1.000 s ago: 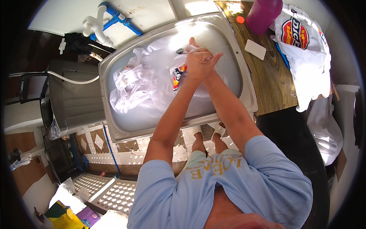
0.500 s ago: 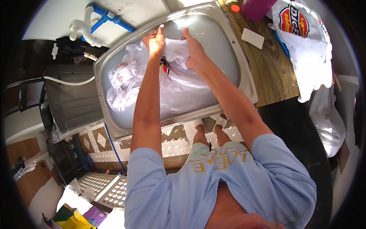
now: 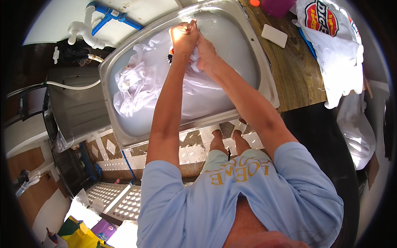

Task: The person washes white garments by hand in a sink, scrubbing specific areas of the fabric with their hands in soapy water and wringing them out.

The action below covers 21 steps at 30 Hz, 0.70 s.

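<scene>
A wet white garment (image 3: 138, 84) with a small dark, red and yellow print lies bunched in a metal sink basin (image 3: 271, 89) filled with cloudy water (image 3: 240, 49). Near the basin's far side, my left hand (image 3: 184, 38) is closed on a gathered part of it. My right hand (image 3: 206, 51) presses against the left one, fingers wrapped round the same fold. Only a little of the cloth shows between the two hands. The rest of it spreads through the water to the left and below my wrists.
On the wooden counter (image 3: 295, 70) at right lie a white bar (image 3: 274, 36), an orange cap (image 3: 254, 3) and a purple container (image 3: 276, 7). Another white garment with a printed logo (image 3: 345, 58) hangs over its edge. White and blue pipes (image 3: 111, 15) stand behind the basin; a grey appliance (image 3: 76, 97) is left.
My hands, apart with the cloth stretched between them before, have come together. The left hand moved right and turned over, squeezing the cloth against the right hand.
</scene>
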### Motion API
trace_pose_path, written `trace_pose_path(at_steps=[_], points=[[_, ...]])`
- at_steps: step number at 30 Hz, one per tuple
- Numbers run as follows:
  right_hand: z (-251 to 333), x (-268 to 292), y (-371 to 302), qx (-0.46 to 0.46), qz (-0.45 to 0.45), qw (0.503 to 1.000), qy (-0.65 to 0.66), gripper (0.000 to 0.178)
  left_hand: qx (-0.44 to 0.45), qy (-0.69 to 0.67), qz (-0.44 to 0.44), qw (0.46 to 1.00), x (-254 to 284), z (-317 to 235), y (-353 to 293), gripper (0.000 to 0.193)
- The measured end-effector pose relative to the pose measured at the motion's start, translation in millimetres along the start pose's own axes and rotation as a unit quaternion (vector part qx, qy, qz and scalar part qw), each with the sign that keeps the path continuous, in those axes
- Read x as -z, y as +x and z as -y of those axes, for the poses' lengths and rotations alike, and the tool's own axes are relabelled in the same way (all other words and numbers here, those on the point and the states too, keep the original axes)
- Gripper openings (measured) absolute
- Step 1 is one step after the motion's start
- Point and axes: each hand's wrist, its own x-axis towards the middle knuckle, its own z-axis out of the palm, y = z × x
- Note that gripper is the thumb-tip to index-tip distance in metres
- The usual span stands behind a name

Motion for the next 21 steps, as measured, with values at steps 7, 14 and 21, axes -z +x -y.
trace_pose_path(at_steps=[7,14,21], points=[[-7.5,23.1,20.7,-0.001,0.168,0.98,0.11,0.05,-0.059,-0.003,-0.078,0.995,-4.2,-0.1,-29.6,0.038],[55.2,43.9,17.1,0.136,0.16,0.949,-0.235,0.026,0.196,-0.399,-0.103,0.89,72.6,65.7,-34.9,0.031],[66.4,47.2,10.4,0.205,0.233,0.918,-0.247,0.007,0.151,-0.383,0.01,0.911,87.4,33.6,-36.8,0.022]])
